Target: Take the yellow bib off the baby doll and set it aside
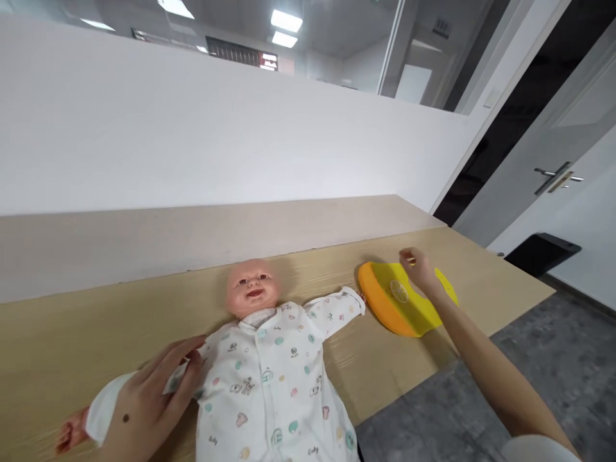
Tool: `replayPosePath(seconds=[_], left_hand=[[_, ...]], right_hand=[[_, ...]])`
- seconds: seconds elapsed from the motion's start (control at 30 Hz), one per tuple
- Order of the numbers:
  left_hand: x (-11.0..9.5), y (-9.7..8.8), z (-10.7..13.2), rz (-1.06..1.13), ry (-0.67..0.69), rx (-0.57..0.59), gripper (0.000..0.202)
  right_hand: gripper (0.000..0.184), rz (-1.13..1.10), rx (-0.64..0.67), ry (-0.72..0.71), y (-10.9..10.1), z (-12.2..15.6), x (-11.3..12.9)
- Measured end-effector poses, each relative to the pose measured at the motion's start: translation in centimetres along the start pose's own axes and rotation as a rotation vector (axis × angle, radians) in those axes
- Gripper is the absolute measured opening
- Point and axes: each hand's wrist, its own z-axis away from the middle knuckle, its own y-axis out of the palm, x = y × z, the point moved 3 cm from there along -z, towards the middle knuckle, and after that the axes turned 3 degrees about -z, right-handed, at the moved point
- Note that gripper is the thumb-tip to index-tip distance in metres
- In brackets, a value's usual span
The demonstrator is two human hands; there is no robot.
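The doll (269, 378) lay face-up on the counter (385, 378), the yellow bib (416, 314) just beside its left cuff (355, 299). My left hand (156, 391) rested on its right sleeve (108, 399), fingers extended; my right hand (420, 271) was above the bib, fingers curled, grip undetermined. Caution: a careless sweep could have sent the bib over the edge; excess pressure, twisted the sleeve. Garment print read "Baby"; the red sign (268, 61) was illegible.
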Motion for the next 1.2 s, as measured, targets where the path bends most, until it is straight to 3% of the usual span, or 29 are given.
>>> replayPosePath(seconds=[0.13,0.23,0.3,0.4,0.57,0.77,0.9,1.07,1.2], left_hand=[[2.0,0.5,-0.6,0.020,-0.104,-0.056,0.026],[4.1,1.1,-2.1,0.050,-0.158,-0.040,0.031],[5.6,0.6,-3.3,0.008,-0.238,-0.053,0.035],[8.3,-1.1,-4.9,-0.080,-0.433,-0.078,0.037],[13.2,-3.8,-5.3,0.072,-0.667,-0.136,0.039],[17.8,-3.7,-2.9,0.136,-0.744,-0.184,0.036],[17.7,-2.7,-2.5,0.068,-0.697,-0.153,0.033],[16.4,-1.7,-2.8,-0.059,-0.616,-0.076,0.032],[16.6,-1.4,-2.7,-0.069,-0.591,-0.073,0.034]], right_hand=[[0.019,-0.060,0.038,0.014,3.8,-0.1,3.2],[0.022,-0.169,0.315,-0.119,6.8,-0.9,8.0],[0.020,-0.225,0.463,-0.231,7.8,-1.6,11.1],[0.015,-0.302,0.495,-0.228,8.2,-3.3,13.0],[0.030,-0.506,0.460,-0.042,10.4,-4.7,10.0],[0.036,-0.513,0.249,0.204,12.1,-4.8,3.2],[0.033,-0.558,0.267,0.314,13.0,-4.6,0.9],[0.029,-0.486,0.292,0.241,14.2,-4.4,1.4],[0.028,-0.399,0.242,0.218,14.5,-4.4,1.5]])
